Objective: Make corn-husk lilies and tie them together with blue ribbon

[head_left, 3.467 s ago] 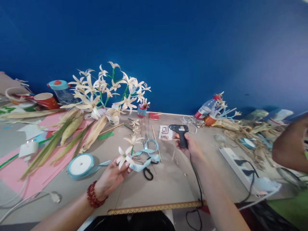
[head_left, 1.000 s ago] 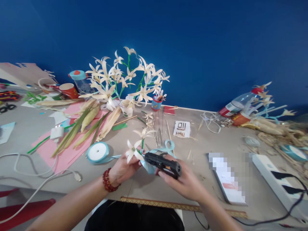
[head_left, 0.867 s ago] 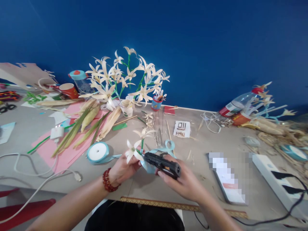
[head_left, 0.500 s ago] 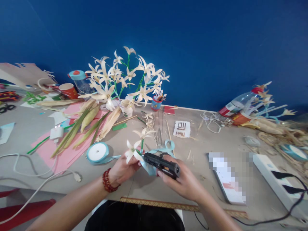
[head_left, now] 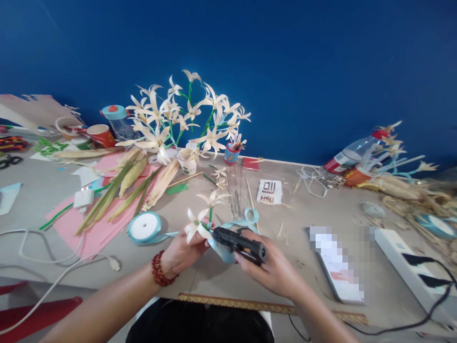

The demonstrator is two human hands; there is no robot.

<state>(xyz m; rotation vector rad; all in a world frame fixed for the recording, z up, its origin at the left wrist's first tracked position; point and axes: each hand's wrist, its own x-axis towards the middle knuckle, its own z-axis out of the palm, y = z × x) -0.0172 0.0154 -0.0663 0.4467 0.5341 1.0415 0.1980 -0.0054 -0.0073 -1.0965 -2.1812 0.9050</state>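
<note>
My left hand point(head_left: 182, 252), with a red bead bracelet at the wrist, pinches a cream paper flower point(head_left: 194, 224) together with a strip of light blue ribbon point(head_left: 223, 250). My right hand point(head_left: 273, 269) grips a black glue gun point(head_left: 241, 243), its nozzle pointing left and touching the base of the flower. Both hands hover low over the front middle of the grey table point(head_left: 285, 224).
A blue ribbon spool point(head_left: 144, 226) lies left of my hands. A bouquet of cream flowers point(head_left: 182, 114) stands at the back, with corn husks point(head_left: 124, 188) on pink paper. A phone point(head_left: 335, 264) and a white power strip point(head_left: 414, 267) lie right; cables trail at the left.
Since 3.5 s ago my right hand carried the glue gun from the table's middle to the flower in my left hand. Over the last second the hands barely moved.
</note>
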